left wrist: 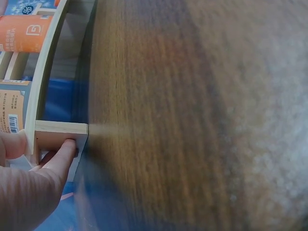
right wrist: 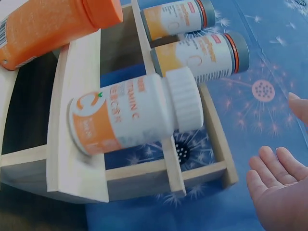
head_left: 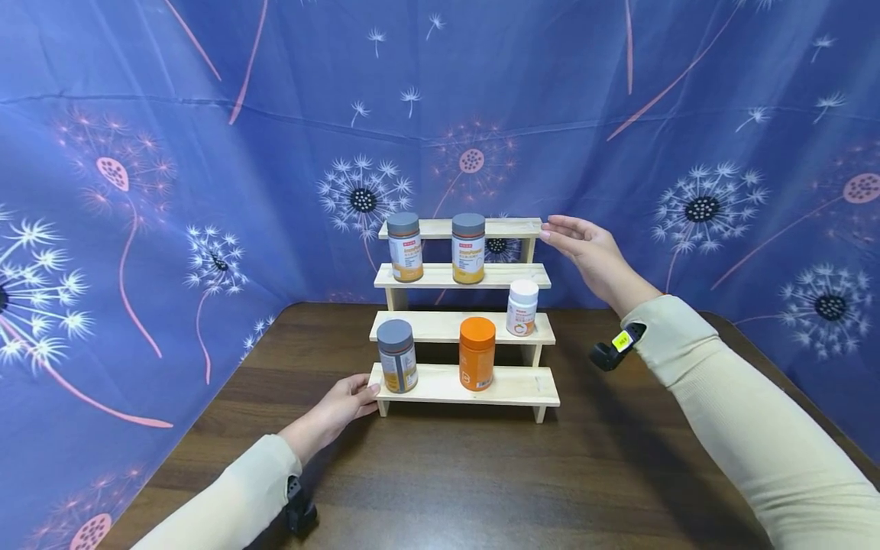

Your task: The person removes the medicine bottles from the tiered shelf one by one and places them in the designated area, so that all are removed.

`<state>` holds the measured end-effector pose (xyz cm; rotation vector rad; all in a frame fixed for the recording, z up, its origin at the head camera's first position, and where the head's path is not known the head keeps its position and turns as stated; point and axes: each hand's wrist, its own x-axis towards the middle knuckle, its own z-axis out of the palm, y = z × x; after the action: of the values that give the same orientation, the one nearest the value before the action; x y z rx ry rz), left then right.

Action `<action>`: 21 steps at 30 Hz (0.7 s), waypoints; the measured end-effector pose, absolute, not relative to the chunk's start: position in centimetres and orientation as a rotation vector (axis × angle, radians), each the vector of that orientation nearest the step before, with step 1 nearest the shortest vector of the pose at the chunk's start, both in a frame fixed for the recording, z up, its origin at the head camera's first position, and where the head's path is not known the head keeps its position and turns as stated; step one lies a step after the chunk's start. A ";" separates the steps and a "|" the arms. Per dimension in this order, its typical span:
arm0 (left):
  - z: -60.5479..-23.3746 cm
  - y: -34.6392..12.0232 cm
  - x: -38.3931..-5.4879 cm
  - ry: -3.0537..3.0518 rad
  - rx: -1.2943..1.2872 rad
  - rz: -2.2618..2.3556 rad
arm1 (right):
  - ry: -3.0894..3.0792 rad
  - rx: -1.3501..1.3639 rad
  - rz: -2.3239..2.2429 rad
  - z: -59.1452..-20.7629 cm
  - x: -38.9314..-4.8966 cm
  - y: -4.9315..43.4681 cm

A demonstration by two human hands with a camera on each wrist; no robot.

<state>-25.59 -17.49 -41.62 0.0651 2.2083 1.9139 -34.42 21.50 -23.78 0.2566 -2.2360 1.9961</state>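
Note:
A four-step wooden display stand [head_left: 464,387] stands on the brown table. My left hand [head_left: 347,401] grips the left end of its lowest step; in the left wrist view the thumb lies at the board and a finger [left wrist: 65,156] presses the side leg. Beside the top step's right end is my right hand [head_left: 584,248], its fingers extended and holding nothing. A grey-lidded jar [head_left: 397,359] and an orange jar [head_left: 477,355] stand on the lowest step. One step up is a white vitamin C bottle [right wrist: 130,113]. Two more grey-lidded jars, one left [head_left: 406,248] and one right [head_left: 468,250], stand higher.
The brown wooden table [head_left: 440,481] extends in front of and beside the stand. Behind it hangs a blue cloth [head_left: 584,153] with a dandelion print. Each wrist wears a black camera, the right one [head_left: 612,351] with a yellow label.

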 end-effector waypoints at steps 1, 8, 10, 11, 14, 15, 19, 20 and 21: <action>-41.6 -17.5 -25.6 2.210 0.056 1.916 | -2.236 0.267 2.000 -23.5 -34.4 21.2; -41.5 -17.7 -25.7 2.203 0.056 1.915 | -2.297 0.268 1.935 -22.8 -34.4 19.7; -41.5 -17.7 -25.7 2.204 0.060 1.913 | -2.299 0.271 1.939 -22.7 -34.5 19.3; -41.5 -17.7 -25.6 2.206 0.057 1.914 | -2.296 0.278 1.946 -22.7 -34.5 19.1; -41.6 -17.7 -25.6 2.207 0.082 1.906 | -2.288 0.298 1.979 -22.6 -34.6 18.4; -41.5 -17.7 -25.6 2.209 0.080 1.905 | -2.289 0.305 1.985 -22.5 -34.7 18.2; -41.6 -17.6 -25.5 2.209 0.077 1.913 | -2.302 0.326 1.996 -22.5 -34.8 17.3; -41.7 -17.6 -25.6 2.211 0.079 1.911 | -2.303 0.329 1.996 -22.5 -34.9 17.0; -41.7 -17.6 -25.6 2.209 0.076 1.914 | -2.298 0.327 2.003 -22.5 -34.9 16.8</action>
<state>-25.59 -17.55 -41.66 0.0764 2.2090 1.9145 -34.94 16.83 -22.51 0.3266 -2.2979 2.0034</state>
